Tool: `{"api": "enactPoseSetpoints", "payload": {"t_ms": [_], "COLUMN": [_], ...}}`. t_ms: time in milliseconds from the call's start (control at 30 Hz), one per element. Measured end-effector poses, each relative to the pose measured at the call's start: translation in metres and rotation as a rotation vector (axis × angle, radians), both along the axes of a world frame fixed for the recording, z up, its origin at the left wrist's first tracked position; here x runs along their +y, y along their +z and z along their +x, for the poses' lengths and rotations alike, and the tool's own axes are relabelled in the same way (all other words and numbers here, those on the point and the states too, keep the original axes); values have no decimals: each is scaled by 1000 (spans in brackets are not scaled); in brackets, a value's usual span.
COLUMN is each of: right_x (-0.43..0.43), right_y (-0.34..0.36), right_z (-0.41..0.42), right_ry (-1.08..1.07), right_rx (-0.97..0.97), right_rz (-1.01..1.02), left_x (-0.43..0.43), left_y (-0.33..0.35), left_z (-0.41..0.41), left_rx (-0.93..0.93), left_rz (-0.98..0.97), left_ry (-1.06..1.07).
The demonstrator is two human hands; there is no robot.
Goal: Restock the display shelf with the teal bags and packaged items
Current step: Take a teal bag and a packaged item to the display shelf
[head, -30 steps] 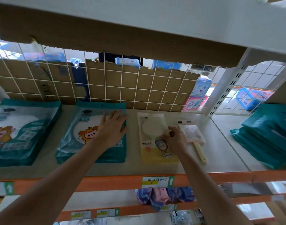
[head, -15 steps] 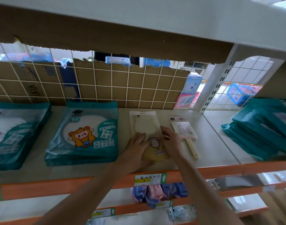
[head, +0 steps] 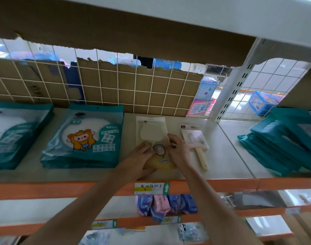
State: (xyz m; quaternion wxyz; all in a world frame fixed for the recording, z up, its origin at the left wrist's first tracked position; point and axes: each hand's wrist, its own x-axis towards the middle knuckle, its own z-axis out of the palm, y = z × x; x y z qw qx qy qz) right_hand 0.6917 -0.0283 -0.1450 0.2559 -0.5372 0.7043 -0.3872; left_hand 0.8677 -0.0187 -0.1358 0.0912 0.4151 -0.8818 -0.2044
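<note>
A cream and yellow packaged item (head: 152,133) lies flat on the grey shelf (head: 227,156), in the middle. My left hand (head: 138,158) rests on its lower left side, fingers spread. My right hand (head: 177,149) presses its right edge, fingers curled against the pack. A stack of teal bags (head: 85,138) with a cartoon figure lies just left of it. Another teal stack (head: 11,133) sits at the far left. More teal bags (head: 285,142) are piled on the right section.
A packaged brush with a cream handle (head: 197,140) lies right of my right hand. A white wire grid backed with cardboard (head: 133,91) closes the rear. The orange front rail carries a price label (head: 152,188). Wrapped packs (head: 165,206) sit on the shelf below.
My left hand left the teal bags and moved right onto the cream pack. My right hand stayed on the pack's right edge. The view shifted slightly.
</note>
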Motion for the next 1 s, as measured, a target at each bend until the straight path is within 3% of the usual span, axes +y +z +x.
{"api": "enactPoseSetpoints", "payload": {"t_ms": [133, 233, 300, 367, 500, 633, 1000], "right_x": [6, 10, 11, 16, 37, 61, 108], "right_y": [14, 34, 48, 61, 71, 72, 67], "right_z": [-1, -8, -15, -23, -47, -76, -164], "right_ry": [-7, -11, -32, -68, -117, -166, -261], "right_rx": [-4, 450, 715, 837, 985, 1029, 965], "right_rz": [-60, -156, -125, -56, 65, 197, 226], "left_x": [2, -2, -13, -23, -31, -26, 1], "left_y": [8, 28, 43, 58, 71, 77, 70], "left_z": [5, 1, -7, -17, -42, -72, -165], "left_rx": [-25, 54, -65, -161, -157, -136, -118], "left_rz": [-92, -287, -340, -335, -378, -372, -379], "left_ry": [-10, 1, 52, 113, 134, 51, -46]}}
